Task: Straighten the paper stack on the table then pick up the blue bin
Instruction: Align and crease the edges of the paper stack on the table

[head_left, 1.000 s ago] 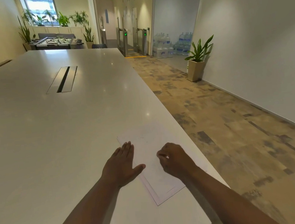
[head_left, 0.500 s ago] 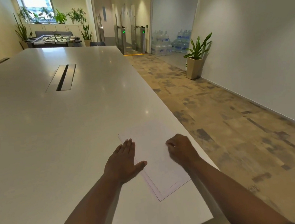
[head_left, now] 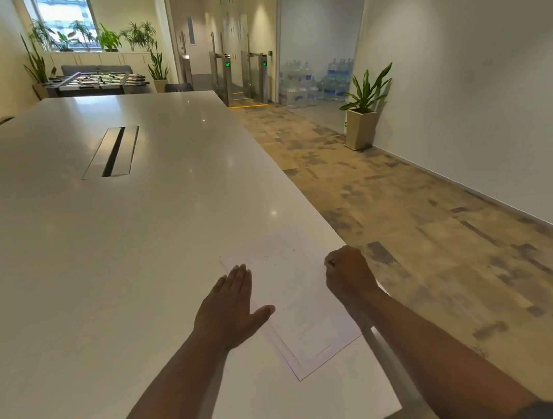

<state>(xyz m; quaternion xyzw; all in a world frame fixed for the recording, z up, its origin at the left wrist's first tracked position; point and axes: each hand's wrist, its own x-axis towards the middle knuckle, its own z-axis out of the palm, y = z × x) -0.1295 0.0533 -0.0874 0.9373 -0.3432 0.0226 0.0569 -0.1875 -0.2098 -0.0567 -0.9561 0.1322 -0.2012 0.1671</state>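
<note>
A white paper stack (head_left: 297,296) lies near the right edge of the long white table (head_left: 102,263), its sheets slightly offset at the near corner. My left hand (head_left: 229,309) lies flat with straight fingers against the stack's left edge, thumb over the paper. My right hand (head_left: 349,275) is curled at the stack's right edge, close to the table's rim; whether it pinches the sheets is unclear. No blue bin is in view.
A dark cable slot (head_left: 114,155) sits in the table's middle. Patterned carpet runs along the right, with a potted plant (head_left: 365,109) by the wall, water bottles (head_left: 315,82) behind glass, turnstiles (head_left: 241,75) and a foosball table (head_left: 98,81) farther back.
My right hand has slid rightwards from the middle of the paper to its right edge. My left hand stays at the left edge. The view has tilted slightly.
</note>
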